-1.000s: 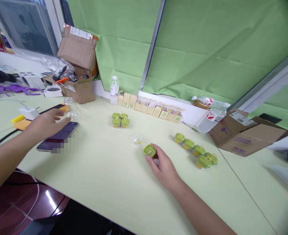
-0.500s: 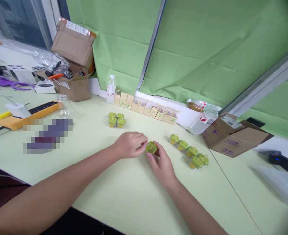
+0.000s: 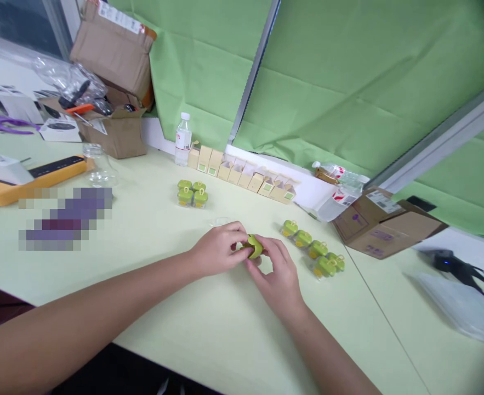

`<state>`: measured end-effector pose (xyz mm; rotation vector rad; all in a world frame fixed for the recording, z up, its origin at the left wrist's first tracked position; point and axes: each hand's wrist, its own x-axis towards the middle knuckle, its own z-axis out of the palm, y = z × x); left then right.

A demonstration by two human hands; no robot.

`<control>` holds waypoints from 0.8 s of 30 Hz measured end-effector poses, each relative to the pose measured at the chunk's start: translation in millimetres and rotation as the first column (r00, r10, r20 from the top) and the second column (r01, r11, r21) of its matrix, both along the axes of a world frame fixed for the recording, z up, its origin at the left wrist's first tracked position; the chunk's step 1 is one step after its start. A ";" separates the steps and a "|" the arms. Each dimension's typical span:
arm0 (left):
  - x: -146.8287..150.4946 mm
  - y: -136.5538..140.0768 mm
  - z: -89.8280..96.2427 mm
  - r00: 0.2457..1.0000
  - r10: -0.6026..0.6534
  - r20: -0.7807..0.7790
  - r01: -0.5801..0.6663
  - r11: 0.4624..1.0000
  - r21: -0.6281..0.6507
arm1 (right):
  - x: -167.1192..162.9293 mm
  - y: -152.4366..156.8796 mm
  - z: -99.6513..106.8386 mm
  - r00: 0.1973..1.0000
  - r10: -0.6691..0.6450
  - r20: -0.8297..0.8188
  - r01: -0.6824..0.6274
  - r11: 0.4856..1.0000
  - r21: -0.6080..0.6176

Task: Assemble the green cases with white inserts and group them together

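Over the middle of the table, both my hands meet at a small green lid. My right hand grips it from the right with thumb and fingers. From the other side, the fingertips of my left hand pinch its left edge and partly cover it. The lid is tilted, and what lies inside it is hidden. Just behind my left hand, a clear plastic piece shows in part. To the right stand several small clear containers with green lids, and several more lidded containers are grouped at the back left.
Small open cardboard boxes line the wall beside an upright water bottle. Cardboard boxes stand at the left and right. A clear jar and an orange power strip sit on the left.
The lid has turned from facing up to a tilt in my right hand. My left fingers have come onto its edge. The view has shifted slightly.
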<state>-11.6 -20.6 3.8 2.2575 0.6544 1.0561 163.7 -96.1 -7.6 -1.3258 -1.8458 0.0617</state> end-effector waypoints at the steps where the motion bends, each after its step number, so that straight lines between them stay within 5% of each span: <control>1: 1.1 0.5 -1.8 0.999 -0.016 0.033 0.018 0.998 -0.056 | -0.2 0.0 -0.5 1.000 0.009 -0.012 -0.009 1.000 -0.003; 7: 3.3 14.4 -6.8 0.979 -0.026 0.203 0.101 0.924 -0.369 | 1.5 -0.1 1.8 0.986 0.052 -0.161 -0.068 0.993 -0.094; 13: -0.4 23.1 -8.4 0.972 -0.140 0.187 0.229 0.734 -0.640 | 5.3 -0.2 11.4 0.982 0.050 -0.181 -0.071 0.991 -0.116; 24: 0.9 20.8 -10.3 0.972 -0.159 0.170 0.231 0.753 -0.616 | 6.9 0.0 9.5 0.960 -0.032 -0.279 0.002 0.994 -0.106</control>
